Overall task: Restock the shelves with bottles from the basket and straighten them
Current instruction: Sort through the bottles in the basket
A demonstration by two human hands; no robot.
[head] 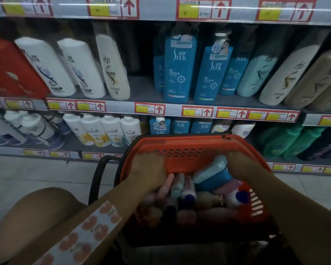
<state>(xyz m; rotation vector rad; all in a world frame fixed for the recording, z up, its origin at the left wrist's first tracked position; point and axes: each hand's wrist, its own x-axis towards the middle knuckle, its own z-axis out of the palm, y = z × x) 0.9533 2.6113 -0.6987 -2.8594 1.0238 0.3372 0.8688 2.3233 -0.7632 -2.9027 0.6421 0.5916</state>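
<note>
Head view: both hands reach into the orange basket [182, 145], blocking lower shelf bottles [111, 131]. Left hand [151, 175] rests open-fingered on bottles; right hand [243, 167] grips a blue bottle [212, 176].

This is a shop aisle, of the supermarket or drugstore kind. Long grey metal shelves [141, 92] carry rows of white, blue and green plastic shampoo bottles [177, 66], red-and-yellow price tags with arrows [149, 109] line the shelf edges, and an orange plastic shopping basket [182, 150] sits in front.
</note>
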